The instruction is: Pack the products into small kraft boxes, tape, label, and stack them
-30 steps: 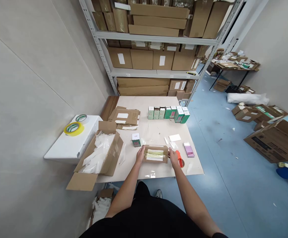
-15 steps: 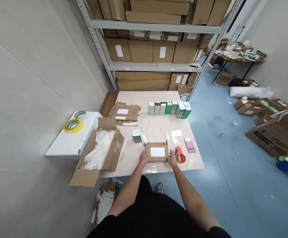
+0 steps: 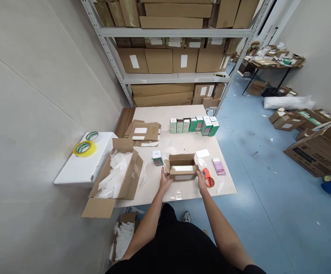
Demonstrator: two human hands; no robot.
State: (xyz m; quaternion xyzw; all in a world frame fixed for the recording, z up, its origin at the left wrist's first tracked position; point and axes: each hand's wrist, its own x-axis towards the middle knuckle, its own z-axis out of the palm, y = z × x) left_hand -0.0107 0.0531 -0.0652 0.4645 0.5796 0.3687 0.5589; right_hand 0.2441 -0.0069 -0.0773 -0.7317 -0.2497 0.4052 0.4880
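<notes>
While both hands rest against it, the small cardboard box [image 3: 182,170] stands on the counter [image 3: 182,146] near the front edge, with its top flaps open and a white label on the side that faces the person. The left hand [image 3: 164,181] presses on the left end of this box and the right hand [image 3: 201,178] on its right end, so together they hold the box between them; the fingers look loosely spread. Just to the right of the box lies an orange tape dispenser [image 3: 208,178], close to the right hand. Just to the left of the box stands a small green carton [image 3: 157,158]. Behind the box, well apart, a row of green cartons [image 3: 194,125] stands on the counter. Far to the left of the box, a large open carton [image 3: 116,175] holds white plastic bags.
</notes>
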